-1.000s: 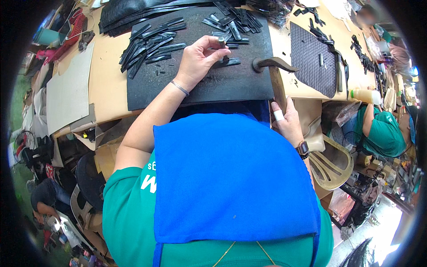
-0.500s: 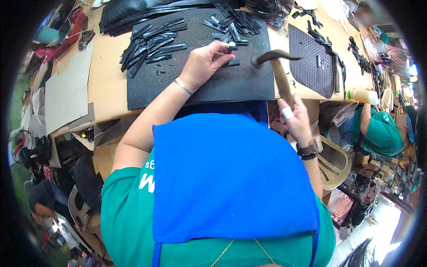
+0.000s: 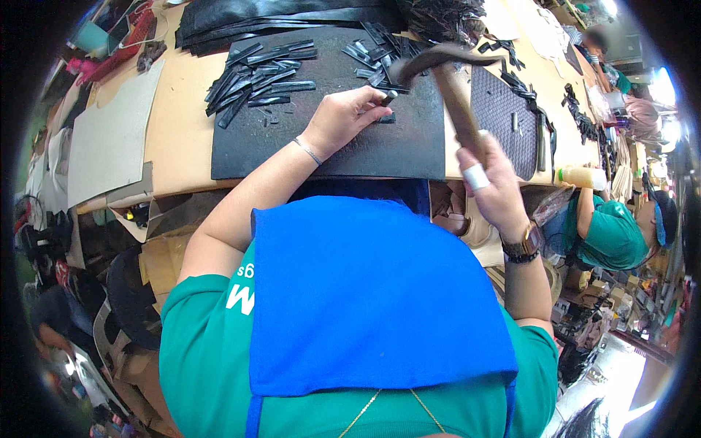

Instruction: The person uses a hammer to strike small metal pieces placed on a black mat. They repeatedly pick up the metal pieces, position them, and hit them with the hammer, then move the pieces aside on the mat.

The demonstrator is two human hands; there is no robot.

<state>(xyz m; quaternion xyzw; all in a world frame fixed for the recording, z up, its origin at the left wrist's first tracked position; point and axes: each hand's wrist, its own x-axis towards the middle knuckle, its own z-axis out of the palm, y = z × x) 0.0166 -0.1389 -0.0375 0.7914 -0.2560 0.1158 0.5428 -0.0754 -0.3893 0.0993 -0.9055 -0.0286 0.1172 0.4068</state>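
My left hand [image 3: 337, 123] pinches a short, dark punch-like tool [image 3: 390, 97] with a pale top, tilted above the black board [image 3: 292, 159]. Just below its fingertips lies a small black strip [image 3: 388, 117], partly hidden by the fingers. My right hand [image 3: 498, 188], white tape round its thumb, grips the wooden handle of a hammer [image 3: 458, 106]. The hammer's dark, curved head is raised, up and right of the punch-like tool, and does not touch it. One heap of black strips [image 3: 255, 79] lies left on the board, another heap [image 3: 374, 57] farther back at the right.
Black sheets [image 3: 285, 20] are stacked behind the board. To the right lie a dark textured pad [image 3: 504, 120] and more black strips [image 3: 573, 109]. A pale sheet [image 3: 113, 131] covers the table's left. A co-worker in green [image 3: 615, 232] sits at the right, near a pale yellowish bottle [image 3: 584, 177].
My right hand has lifted the hammer, its head now higher and larger in view. The punch-like tool in my left hand leans more to the right. The whole view has shifted slightly.
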